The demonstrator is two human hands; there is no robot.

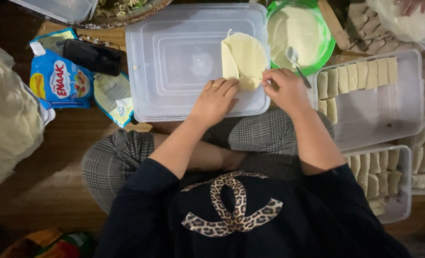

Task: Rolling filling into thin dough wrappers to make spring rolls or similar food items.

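A pale round wrapper (246,56), its left side folded over, lies on the right part of an upturned clear plastic lid (174,62) that rests on my lap. My left hand (216,99), with a ring on one finger, presses its fingertips on the wrapper's near edge. My right hand (285,88) pinches the wrapper's near right edge. What lies under the fold is hidden.
A green bowl of white paste (296,33) with a spoon (296,64) stands right of the lid. Clear trays of folded rolls (365,76) (380,177) sit at right. Blue pouches (59,81) and a phone (92,56) lie left. Another person's hand (411,5) is top right.
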